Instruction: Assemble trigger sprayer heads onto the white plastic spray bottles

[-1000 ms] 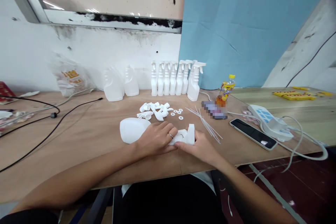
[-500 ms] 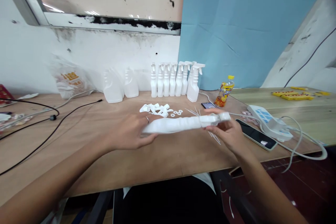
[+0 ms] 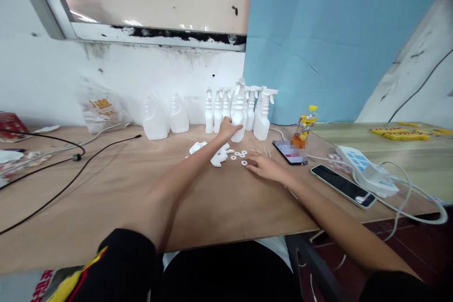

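Observation:
My left hand (image 3: 229, 129) is closed round the lower part of a white spray bottle (image 3: 239, 112), upright in front of a row of similar spray bottles (image 3: 217, 112). My right hand (image 3: 266, 167) hovers low over the table with its fingers apart, the tips beside a white ring washer (image 3: 244, 163). More washers lie just behind that one. White trigger spray heads (image 3: 222, 154) are heaped to the left of the washers, partly covered by my left forearm. Thin white tubes (image 3: 266, 152) show behind my right hand, which hides part of them.
Two bottles without spray heads (image 3: 155, 120) stand by the wall, near a plastic bag (image 3: 102, 111). On the right are a drink bottle (image 3: 305, 127), a lit phone (image 3: 288, 152), a dark phone (image 3: 342, 186) and a power strip (image 3: 366, 170) with cables. A black cable (image 3: 95, 158) crosses the left side.
The spray bottle, earlier lying sideways between both hands, now stands upright at the row in my left hand. My right hand has let go of it and moved left to the washers.

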A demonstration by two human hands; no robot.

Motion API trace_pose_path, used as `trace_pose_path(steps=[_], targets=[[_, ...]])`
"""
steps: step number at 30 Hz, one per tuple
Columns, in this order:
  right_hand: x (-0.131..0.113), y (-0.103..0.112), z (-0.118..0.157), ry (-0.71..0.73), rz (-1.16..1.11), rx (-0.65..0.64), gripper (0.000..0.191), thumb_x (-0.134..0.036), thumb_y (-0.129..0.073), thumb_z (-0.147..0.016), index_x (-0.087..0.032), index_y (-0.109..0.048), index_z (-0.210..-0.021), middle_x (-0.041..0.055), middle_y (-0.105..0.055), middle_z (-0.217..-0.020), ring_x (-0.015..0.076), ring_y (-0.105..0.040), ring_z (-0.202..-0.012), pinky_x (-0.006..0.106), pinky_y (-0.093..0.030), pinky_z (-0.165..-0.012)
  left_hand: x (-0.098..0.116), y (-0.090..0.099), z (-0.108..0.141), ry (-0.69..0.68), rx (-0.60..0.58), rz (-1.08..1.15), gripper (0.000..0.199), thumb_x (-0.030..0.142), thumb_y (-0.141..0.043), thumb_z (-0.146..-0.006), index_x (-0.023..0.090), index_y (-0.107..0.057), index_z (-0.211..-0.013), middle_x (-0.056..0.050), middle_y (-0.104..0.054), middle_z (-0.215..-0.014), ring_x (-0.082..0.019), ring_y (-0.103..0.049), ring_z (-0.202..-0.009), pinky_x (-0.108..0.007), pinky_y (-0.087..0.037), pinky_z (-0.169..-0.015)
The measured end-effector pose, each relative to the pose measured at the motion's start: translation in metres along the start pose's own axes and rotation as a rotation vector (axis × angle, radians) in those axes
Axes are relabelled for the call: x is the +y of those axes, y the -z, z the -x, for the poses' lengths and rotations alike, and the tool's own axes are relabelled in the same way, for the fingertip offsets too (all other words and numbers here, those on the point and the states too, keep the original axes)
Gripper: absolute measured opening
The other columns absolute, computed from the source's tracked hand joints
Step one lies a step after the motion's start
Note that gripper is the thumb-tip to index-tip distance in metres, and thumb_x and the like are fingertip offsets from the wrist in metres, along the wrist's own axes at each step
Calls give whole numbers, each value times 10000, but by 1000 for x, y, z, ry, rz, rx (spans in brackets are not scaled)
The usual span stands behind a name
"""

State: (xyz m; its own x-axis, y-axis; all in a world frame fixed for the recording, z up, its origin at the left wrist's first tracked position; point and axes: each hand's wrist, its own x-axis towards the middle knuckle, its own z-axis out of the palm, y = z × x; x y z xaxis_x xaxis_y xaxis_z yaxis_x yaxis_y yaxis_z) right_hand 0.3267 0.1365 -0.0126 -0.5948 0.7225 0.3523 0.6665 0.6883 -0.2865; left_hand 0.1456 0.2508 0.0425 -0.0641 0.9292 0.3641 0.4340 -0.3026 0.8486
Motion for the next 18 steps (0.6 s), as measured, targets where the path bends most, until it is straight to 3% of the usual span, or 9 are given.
trace_pose_path(steps=[4,8,13,18], targets=[[4,-15,6,77,57,2,278,-166,-535,-932,-179,-692,-1162,131,-643,-1135,255,-610,-1072,416,-477,-968,-6,-56,-20,25,14,1,437,282,-850,-682,167,-510,-931,-64,-604,-984,-225,-615,-948,-333,-451,-842],[5,-15,6,94,38,-27,229,-179,-533,-945,-177,-706,-1096,112,-634,-1070,239,-606,-1033,396,-484,-949,-9,-95,-31,22,29,5,518,302,-907,-611,151,-532,-935,-83,-586,-1023,-253,-600,-1016,-357,-444,-889],[3,-13,5,75,19,-51,189,-205,-544,-950,-157,-695,-1053,122,-621,-1080,235,-611,-1019,381,-485,-947,-10,-121,-38,13,52,-19,512,294,-889,-659,126,-544,-998,-134,-557,-1135,-267,-575,-1090,-361,-429,-934],[3,-13,5,87,-28,-65,212,-199,-544,-944,-162,-667,-1112,142,-592,-1198,259,-581,-1135,399,-458,-1001,-8,-130,-39,14,32,-83,560,355,-834,-740,99,-499,-1109,-201,-527,-1225,-276,-540,-1169,-356,-405,-966]])
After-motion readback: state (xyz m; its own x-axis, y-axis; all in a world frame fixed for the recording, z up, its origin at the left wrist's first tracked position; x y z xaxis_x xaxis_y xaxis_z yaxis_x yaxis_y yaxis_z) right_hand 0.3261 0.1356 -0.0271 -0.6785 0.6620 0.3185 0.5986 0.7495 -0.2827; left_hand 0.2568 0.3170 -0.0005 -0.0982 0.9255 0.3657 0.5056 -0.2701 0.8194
